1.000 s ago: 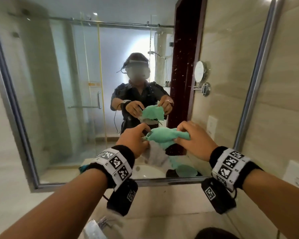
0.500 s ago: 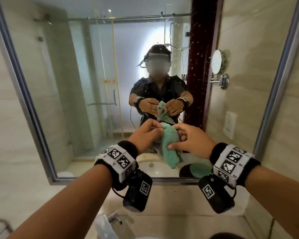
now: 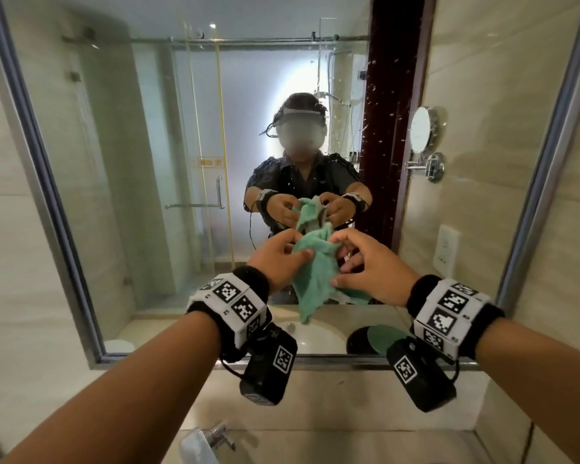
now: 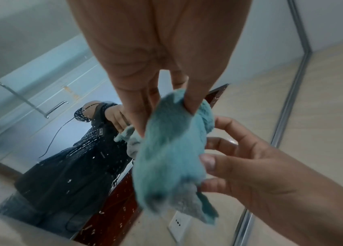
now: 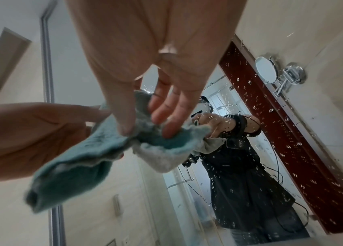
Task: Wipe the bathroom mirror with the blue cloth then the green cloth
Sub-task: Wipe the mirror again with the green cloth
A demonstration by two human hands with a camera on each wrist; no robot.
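Both hands hold one cloth in front of the bathroom mirror (image 3: 121, 169), above the basin. The green cloth (image 3: 315, 276) hangs crumpled between the hands, its lower end drooping toward the mirror's bottom edge; it is held in the air, and whether it touches the glass cannot be told. In the wrist views the same cloth appears more blue-green, with a pale grey reverse side showing at its folds.

The left hand (image 3: 277, 259) grips the cloth's upper part: thumb and fingers (image 4: 191, 99) are curled together and pinch a bunch of the fabric. The right hand (image 3: 369, 266) meets the cloth from the other side; its thumb and fingers (image 5: 166, 126) are partly spread, with the tips closing on a fold of the fabric. Each forearm carries a black wrist band with square printed markers and a dark camera block hanging beneath it.

The mirror has a metal frame and bears many small water droplets, most visible against the reflected dark red door frame (image 3: 392, 122). The glass reflects the person, a glass shower screen with a bar handle, and a small round wall mirror (image 3: 421, 130) on a chrome arm. A white basin and a round green object appear reflected near the lower edge. A chrome tap (image 3: 220, 437) stands below on the pale surface (image 3: 315, 396).
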